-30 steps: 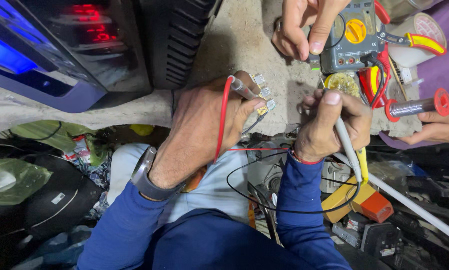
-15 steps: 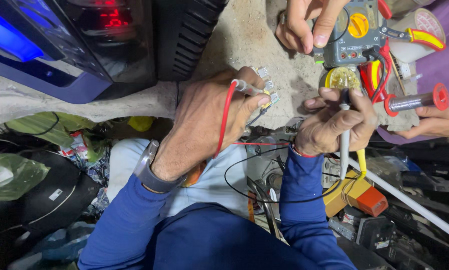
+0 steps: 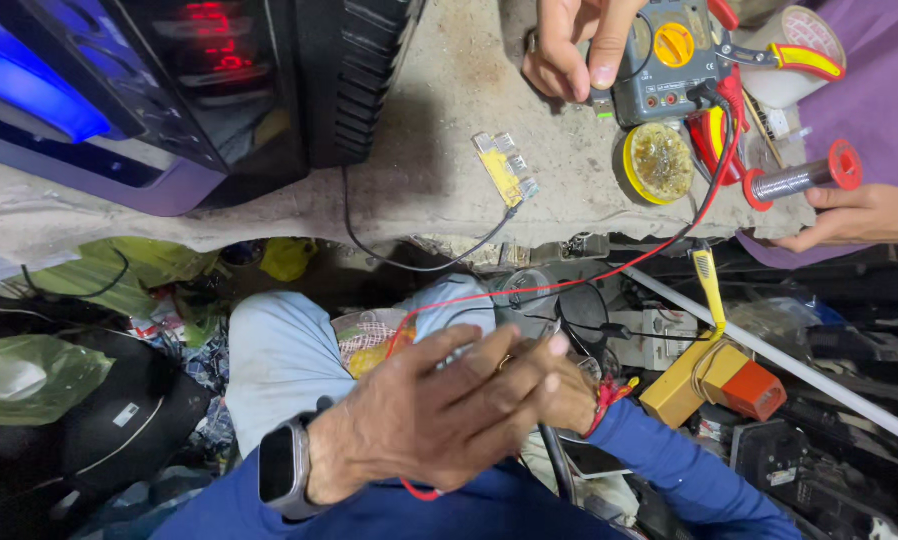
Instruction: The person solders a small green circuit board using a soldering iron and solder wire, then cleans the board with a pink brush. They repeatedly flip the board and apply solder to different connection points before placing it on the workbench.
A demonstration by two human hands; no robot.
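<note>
My left hand [image 3: 439,410], with a smartwatch on the wrist, is drawn back over my lap and closed around a red test lead [image 3: 609,272]. That lead runs up to a grey multimeter [image 3: 669,60] on the concrete ledge [image 3: 439,180]. My right hand [image 3: 574,395] is pressed against the left and mostly hidden behind it. A dark tool shaft [image 3: 557,465] sticks out below it. A small yellow component board [image 3: 504,165] with a black wire lies alone on the ledge, well above both hands.
Another person's hand [image 3: 569,50] rests on the multimeter; their other hand [image 3: 859,215] holds a red-ended solder spool [image 3: 799,180]. A yellow flux tin [image 3: 659,162] and pliers [image 3: 784,55] lie nearby. A lit speaker unit [image 3: 119,100] stands upper left, a yellow-orange box [image 3: 714,385] lower right.
Both my hands left the component board on the ledge and pulled back down to my lap, coming together. The board now lies alone. The view shifted downward.
</note>
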